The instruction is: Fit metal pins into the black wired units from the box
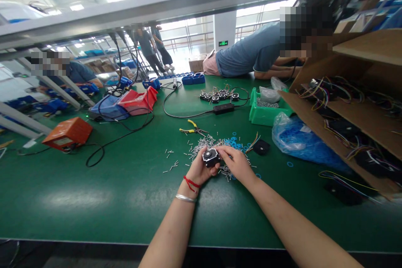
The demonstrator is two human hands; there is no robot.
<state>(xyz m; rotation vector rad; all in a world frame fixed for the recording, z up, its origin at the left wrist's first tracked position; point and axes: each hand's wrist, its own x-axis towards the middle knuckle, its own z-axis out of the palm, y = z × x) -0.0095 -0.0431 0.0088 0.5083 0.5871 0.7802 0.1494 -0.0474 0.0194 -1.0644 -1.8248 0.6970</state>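
My left hand is closed around a small square black motor, its round hub facing up. At the motor's right edge, my right hand has its fingers pinched together; whatever may be between the fingertips is too small to make out. Beneath and behind both hands spreads a pile of loose screws. Thin blue rings lie mixed in on its right side. Just beyond the pile rest yellow-handled pliers. Another black motor with wires sits to the right of my right hand.
Several motors stand grouped farther back. A green bin and a blue plastic bag are to the right, beside a cardboard box of wired motors. Leftward are a red bin, an orange box and cables. A co-worker leans opposite.
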